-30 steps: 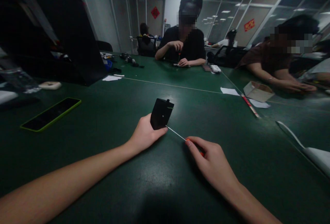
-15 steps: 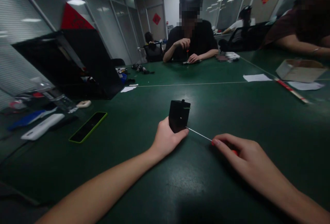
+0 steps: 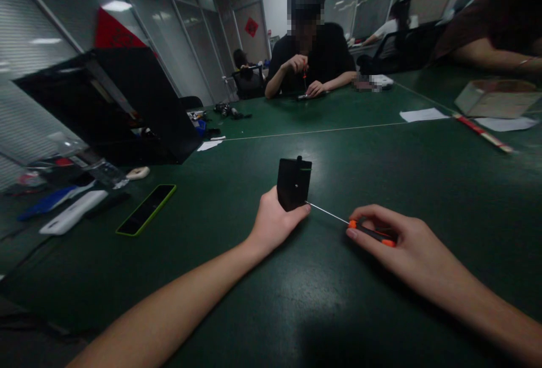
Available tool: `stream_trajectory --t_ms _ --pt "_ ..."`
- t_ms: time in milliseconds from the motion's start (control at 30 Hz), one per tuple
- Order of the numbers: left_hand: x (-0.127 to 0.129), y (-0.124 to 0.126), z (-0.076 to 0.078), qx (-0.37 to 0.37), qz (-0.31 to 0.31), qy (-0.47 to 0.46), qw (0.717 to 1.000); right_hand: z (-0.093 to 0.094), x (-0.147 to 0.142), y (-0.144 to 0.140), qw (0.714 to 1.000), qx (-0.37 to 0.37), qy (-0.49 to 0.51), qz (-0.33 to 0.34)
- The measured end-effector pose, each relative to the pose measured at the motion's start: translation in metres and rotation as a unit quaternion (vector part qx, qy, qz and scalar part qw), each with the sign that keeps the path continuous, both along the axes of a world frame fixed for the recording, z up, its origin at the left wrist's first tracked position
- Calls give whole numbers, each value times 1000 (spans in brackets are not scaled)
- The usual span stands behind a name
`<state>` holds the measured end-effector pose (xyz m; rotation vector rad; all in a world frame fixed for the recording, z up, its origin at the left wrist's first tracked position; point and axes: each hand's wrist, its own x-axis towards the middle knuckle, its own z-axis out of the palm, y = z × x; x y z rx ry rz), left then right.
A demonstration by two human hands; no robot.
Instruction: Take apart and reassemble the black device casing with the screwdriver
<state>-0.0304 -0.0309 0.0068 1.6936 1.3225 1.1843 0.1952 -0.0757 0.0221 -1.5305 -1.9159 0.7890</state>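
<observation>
Black box (image 3: 293,183): upright on green worktop (image 3: 423,187), gripped by left hand (image 3: 274,224). Right hand (image 3: 402,244), right of box, grips screwdriver (image 3: 351,224); tip touches box.

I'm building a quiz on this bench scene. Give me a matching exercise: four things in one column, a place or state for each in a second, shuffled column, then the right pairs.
Things:
1. black box
2. screwdriver
3. phone
4. cardboard box

Places or states:
A. flat on the table, far right
B. held upright in the left hand
C. flat on the table, left of the hands, green rim
D. in the right hand, tip at the black box

Pairs: 1-B, 2-D, 3-C, 4-A
</observation>
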Motion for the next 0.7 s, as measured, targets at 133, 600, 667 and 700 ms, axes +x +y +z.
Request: stream_trajectory --t_ms 133,600,667,700 --pt "0 -1 2 -7 3 7 1000 4 -2 0 1000 -28 3 0" --pt "-1 -5 2 -15 -5 15 1000 -2 1 -7 976 178 -98 72" --pt "-1 -5 3 -25 -16 9 1000 -1 4 -7 955 235 -158 92" --pt "-1 -5 3 -29 -22 6 999 -1 6 -6 946 253 -182 92"
